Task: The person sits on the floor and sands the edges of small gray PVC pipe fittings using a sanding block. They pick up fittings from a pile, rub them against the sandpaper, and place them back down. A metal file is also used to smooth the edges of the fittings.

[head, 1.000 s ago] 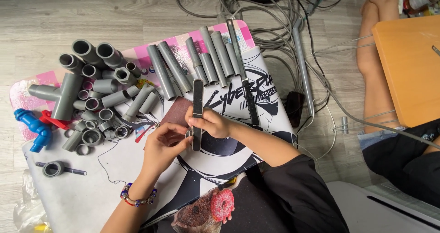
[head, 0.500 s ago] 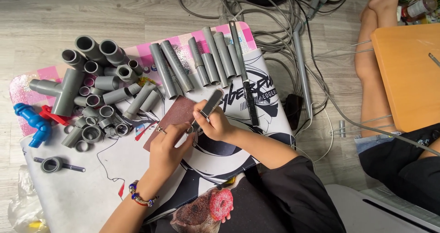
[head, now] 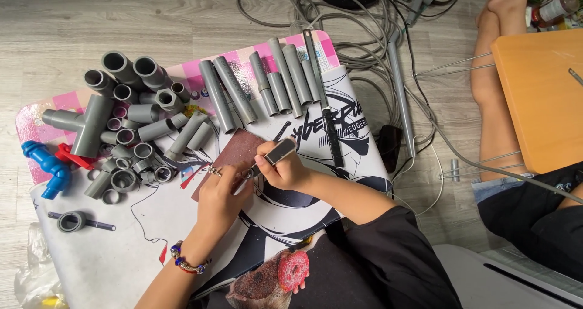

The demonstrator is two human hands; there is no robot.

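Observation:
My right hand [head: 285, 170] grips a short grey pipe piece [head: 279, 152], its end tilted up and to the right. My left hand [head: 221, 195] lies just left of it, fingers curled on the lower end of the same piece, with a ring on one finger and a bead bracelet [head: 185, 263] at the wrist. Under both hands a brown sheet of sandpaper [head: 234, 157] lies on the printed mat [head: 139, 236].
Several grey pipe lengths [head: 261, 87] lie in a row at the mat's far edge. A heap of grey fittings [head: 130, 133] and a blue valve [head: 45, 166] sit at left. Cables [head: 364, 35] cover the floor beyond. Another person's leg [head: 495, 96] and an orange table [head: 540, 96] are at right.
The pipe piece stood upright between my hands a second ago; it has tipped over to the right and now lies slanted low over the sandpaper.

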